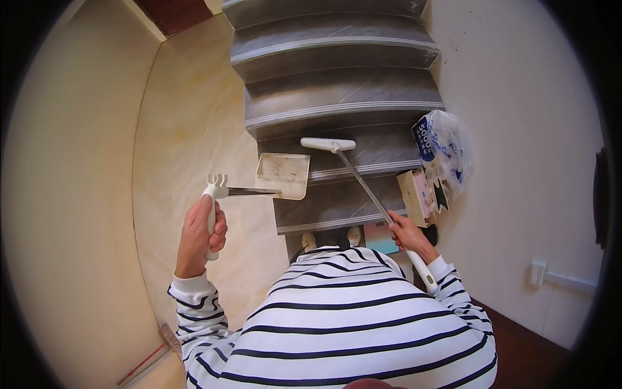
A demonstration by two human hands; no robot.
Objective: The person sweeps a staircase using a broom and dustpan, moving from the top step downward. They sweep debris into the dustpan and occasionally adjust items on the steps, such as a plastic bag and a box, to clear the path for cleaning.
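My left hand (201, 233) grips the white handle of a long-handled dustpan (282, 170). Its cream pan, with a toothed comb strip across it and dark dirt specks inside, is at the left end of the stairs. In my right hand (408, 236) is the metal pole of a broom (362, 180), whose white grip end extends back past my wrist. The broom's white head (328, 144) lies over a grey stair tread (384, 146), right of the pan and apart from it.
Grey stairs (340, 87) with striped nosings rise ahead. Against the right wall (510, 146) are a clear plastic bag (452, 146) with a printed pack and an open paper bag (418, 197). A pink-and-teal box (381, 238) lies by my shoes (308, 241). A mop (170, 338) lies at lower left.
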